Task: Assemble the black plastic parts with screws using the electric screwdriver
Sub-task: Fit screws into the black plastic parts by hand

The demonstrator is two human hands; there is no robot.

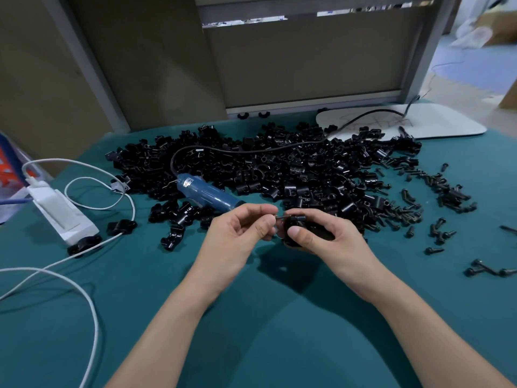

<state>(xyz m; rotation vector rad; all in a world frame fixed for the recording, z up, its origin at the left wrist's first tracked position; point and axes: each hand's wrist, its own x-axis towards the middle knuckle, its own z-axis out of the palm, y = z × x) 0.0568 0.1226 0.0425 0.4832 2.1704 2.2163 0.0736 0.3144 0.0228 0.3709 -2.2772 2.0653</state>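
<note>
Head view: above a green table (279,317), two bare hands meet at centre. The left hand (240,229) pinches a small dark screw (283,217) between thumb and forefinger, its other fingers loosely curled. The right hand (333,239) wraps thumb and fingers round a black plastic part (298,221) — whether one piece or two already mated is hard to tell. The screw's tip sits at the part's hole, so this looks like hand-starting the screw. The electric screwdriver (208,195) lies just behind the hands, against the pile of parts (279,163) — next, one hand must let go to fetch it.
</note>
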